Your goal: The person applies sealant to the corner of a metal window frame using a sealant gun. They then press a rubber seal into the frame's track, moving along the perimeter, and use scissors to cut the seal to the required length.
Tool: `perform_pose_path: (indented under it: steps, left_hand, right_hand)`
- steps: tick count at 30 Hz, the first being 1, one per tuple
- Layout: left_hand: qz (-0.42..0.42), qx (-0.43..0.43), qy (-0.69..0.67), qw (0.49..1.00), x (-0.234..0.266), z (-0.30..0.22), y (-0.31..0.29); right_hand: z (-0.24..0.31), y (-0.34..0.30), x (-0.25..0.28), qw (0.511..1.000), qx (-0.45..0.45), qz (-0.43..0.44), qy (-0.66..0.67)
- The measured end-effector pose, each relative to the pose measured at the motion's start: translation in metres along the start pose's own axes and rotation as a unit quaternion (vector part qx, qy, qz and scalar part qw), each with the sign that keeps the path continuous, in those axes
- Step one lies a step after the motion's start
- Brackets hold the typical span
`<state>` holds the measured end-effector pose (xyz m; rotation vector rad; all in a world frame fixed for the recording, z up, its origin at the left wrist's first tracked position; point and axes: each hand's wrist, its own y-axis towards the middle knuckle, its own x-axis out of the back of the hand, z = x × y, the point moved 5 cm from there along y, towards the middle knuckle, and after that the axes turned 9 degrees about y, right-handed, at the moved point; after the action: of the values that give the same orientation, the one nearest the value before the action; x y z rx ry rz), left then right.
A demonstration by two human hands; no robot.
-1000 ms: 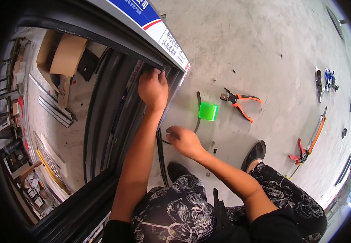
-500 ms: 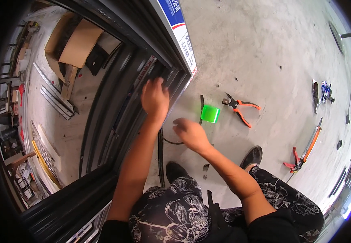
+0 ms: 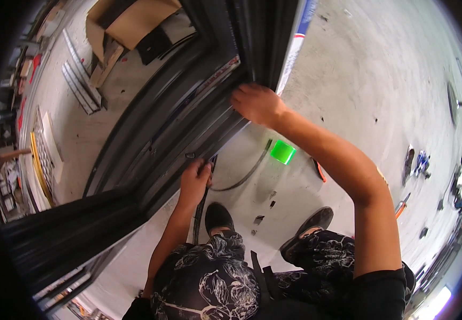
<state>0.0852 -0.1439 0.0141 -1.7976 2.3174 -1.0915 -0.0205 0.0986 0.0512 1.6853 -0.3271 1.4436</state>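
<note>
A dark metal window or door frame (image 3: 188, 125) with long grooved rails stands tilted across the left and middle. My right hand (image 3: 257, 104) rests against its inner corner, fingers curled into the grooves; what they press or pinch is hidden. Lower down, by the frame's near edge, my left hand (image 3: 194, 182) is closed on a thin black rubber strip (image 3: 199, 213). Part of the strip hangs toward my left shoe. A curved length of black strip (image 3: 249, 173) lies on the floor right of that hand, its end near a bright green roll of tape (image 3: 283, 152).
Orange-handled pliers (image 3: 320, 172) lie mostly behind my right forearm. An orange caulking gun (image 3: 403, 206) shows beyond my elbow. Small dark scraps (image 3: 259, 219) dot the floor by my shoes. Past the frame are a cardboard box (image 3: 135, 24) and metal profiles (image 3: 81, 88).
My right hand has risen to the frame's corner. My left hand has come down from the frame and gripped the strip. The view has shifted, and my forearm now covers most of the pliers.
</note>
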Motion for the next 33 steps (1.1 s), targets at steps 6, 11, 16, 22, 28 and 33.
perform_pose_path:
  steps: [6,11,16,22,28,33]
  left_hand:
    - [-0.133,-0.087,0.199,0.967,0.042,0.022,-0.055]
    - [-0.152,0.000,0.251,0.956,0.085,0.061,-0.076]
    - [-0.188,-0.017,0.340,0.921,0.089,0.069,-0.074]
    - [-0.189,0.002,0.337,0.922,0.080,0.065,-0.056]
    - [-0.235,-0.020,0.391,0.890,0.086,0.066,-0.065]
    - [-0.259,-0.013,0.361,0.896,0.099,0.064,-0.071]
  right_hand:
    - [-0.007,0.011,-0.034,0.976,0.118,0.178,-0.041]
    - [-0.010,0.015,-0.039,0.964,0.138,0.224,-0.038]
    - [-0.004,0.027,-0.038,0.961,0.125,0.245,-0.008]
    - [-0.004,0.027,-0.033,0.958,0.098,0.268,0.016]
    - [0.011,0.030,-0.035,0.967,0.102,0.233,0.023]
    - [0.020,0.034,-0.034,0.972,0.096,0.215,0.022]
